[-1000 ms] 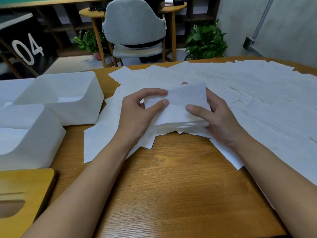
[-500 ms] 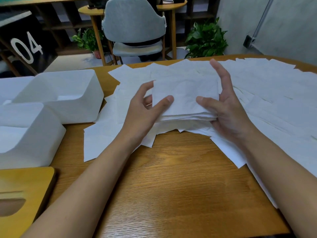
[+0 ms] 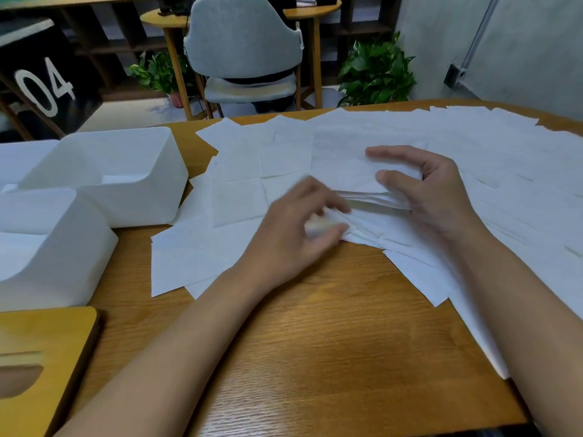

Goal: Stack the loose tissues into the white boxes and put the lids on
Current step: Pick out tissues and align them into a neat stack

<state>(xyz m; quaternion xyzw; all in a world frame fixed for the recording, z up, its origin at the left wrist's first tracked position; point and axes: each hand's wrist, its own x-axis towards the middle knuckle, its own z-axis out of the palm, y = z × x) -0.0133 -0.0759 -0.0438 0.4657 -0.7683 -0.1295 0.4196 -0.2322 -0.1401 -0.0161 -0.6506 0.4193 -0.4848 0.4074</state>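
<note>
My right hand (image 3: 438,200) curls round the tissue stack (image 3: 344,171); left hand (image 3: 293,234) motion-blurred at its near corner, grip unreadable.

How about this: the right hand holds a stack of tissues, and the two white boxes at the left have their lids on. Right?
Not quite. The head view shows both boxes open, with no lids on: the far box and the near box. A wooden lid lies in front of them. The right hand does hold a stack of tissues.
</note>
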